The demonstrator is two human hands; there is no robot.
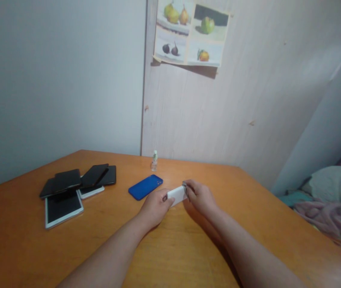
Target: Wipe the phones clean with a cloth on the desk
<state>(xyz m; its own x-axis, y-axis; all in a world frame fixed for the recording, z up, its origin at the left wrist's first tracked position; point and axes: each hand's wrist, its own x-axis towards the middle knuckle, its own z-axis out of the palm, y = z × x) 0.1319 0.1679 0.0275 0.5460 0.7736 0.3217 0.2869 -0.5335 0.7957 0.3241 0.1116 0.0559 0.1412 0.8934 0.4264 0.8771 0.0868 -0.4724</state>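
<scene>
A small white, flat, phone-like slab is held up over the wooden table, tilted, between my two hands. My left hand is closed on its left end, with the thumb lying along the white face. My right hand pinches the right end, where a small greyish piece shows by the fingertips; I cannot make out what that piece is. Just beyond my left hand, a blue phone case with a camera corner lies flat; whether a phone is inside cannot be told.
Several tablets lie overlapping at the left, among them a white-framed tablet and a black one. A small clear bottle stands near the back edge of the wooden table. Bedding lies beyond the right edge.
</scene>
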